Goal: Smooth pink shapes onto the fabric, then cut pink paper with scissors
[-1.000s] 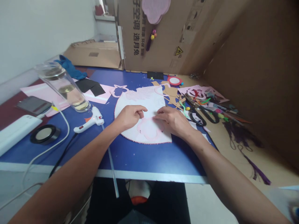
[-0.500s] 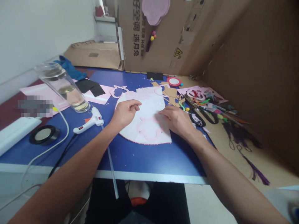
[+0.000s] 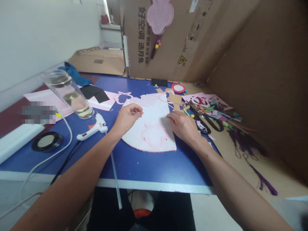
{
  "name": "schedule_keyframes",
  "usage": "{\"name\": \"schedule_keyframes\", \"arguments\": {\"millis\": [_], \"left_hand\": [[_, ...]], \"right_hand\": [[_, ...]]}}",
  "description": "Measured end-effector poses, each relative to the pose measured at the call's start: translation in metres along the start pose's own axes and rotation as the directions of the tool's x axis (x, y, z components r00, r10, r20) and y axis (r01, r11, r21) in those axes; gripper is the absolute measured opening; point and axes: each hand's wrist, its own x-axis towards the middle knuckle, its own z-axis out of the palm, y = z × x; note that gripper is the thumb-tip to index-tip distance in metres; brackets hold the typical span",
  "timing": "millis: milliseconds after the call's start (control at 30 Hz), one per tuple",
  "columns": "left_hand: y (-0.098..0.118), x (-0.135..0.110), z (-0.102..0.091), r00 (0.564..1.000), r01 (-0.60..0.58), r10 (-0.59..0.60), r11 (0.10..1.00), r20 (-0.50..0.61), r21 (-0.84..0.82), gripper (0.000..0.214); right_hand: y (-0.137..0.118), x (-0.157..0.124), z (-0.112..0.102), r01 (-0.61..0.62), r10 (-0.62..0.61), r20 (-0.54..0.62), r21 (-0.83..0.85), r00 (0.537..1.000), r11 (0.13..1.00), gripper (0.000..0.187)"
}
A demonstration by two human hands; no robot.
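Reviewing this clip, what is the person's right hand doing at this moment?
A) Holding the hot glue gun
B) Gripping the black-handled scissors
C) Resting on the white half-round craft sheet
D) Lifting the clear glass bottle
C. The right hand lies with its fingers on the white half-round craft sheet, and the black-handled scissors lie apart from it, to its right.

Makeshift craft corner, as I read it from here: flattened cardboard point(image 3: 252, 80) walls off a blue table point(image 3: 144, 170) by a white wall point(image 3: 43, 35), strewn with paper cutouts point(image 3: 207, 98), scissors point(image 3: 201, 123), a glue gun point(image 3: 92, 130).
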Motion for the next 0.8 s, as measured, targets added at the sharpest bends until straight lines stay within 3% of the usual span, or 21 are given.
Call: {"name": "schedule_keyframes", "arguments": {"millis": [200, 800], "left_hand": [[0.0014, 0.0002, 0.0003, 0.999, 0.029, -0.029, 0.999, -0.032, -0.018, 0.011], [0.0006, -0.0014, -0.0013, 0.998, -0.046, 0.050, 0.988, -0.026, 0.146, 0.012]], "right_hand": [[-0.0030, 0.0005, -0.0010, 0.015, -0.015, 0.002, 0.012, 1.000, 1.000, 0.030], [0.0006, 0.0000, 0.0061, 0.036, -0.035, -0.018, 0.026, 0.999, 0.999, 0.029]]}}
